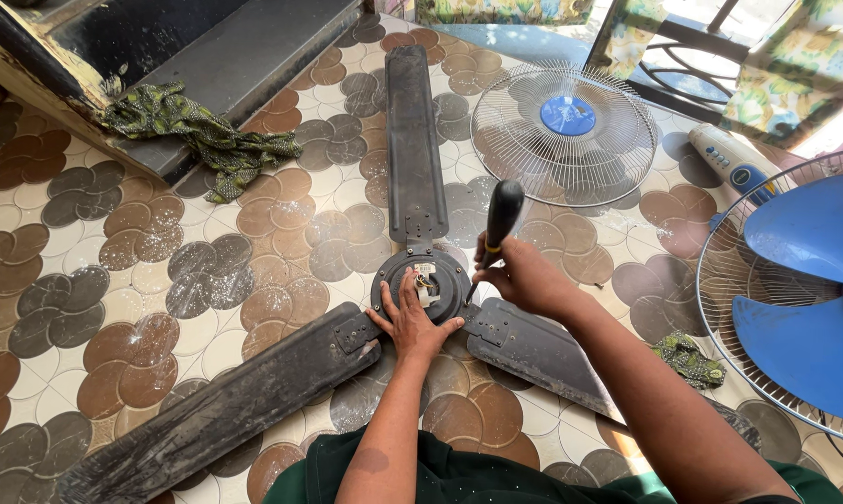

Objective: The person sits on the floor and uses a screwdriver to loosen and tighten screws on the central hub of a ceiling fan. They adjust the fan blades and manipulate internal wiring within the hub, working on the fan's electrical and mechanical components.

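I've got my left hand (412, 322) spread flat on the dark round metal ceiling-fan motor hub (421, 285), mid-floor w/ three dusty black blades (416, 149); right hand (524, 277) closed round a black-handled screwdriver (502, 217), tip at the hub edge. Looks heavy, stiff, dust-slick: best held by the hub, not the blades. No containers in sight.

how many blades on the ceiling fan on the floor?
3. One blade runs away from the hub toward the top of the view, one lies lower left, one lower right, partly covered by the right arm. None seem hidden.
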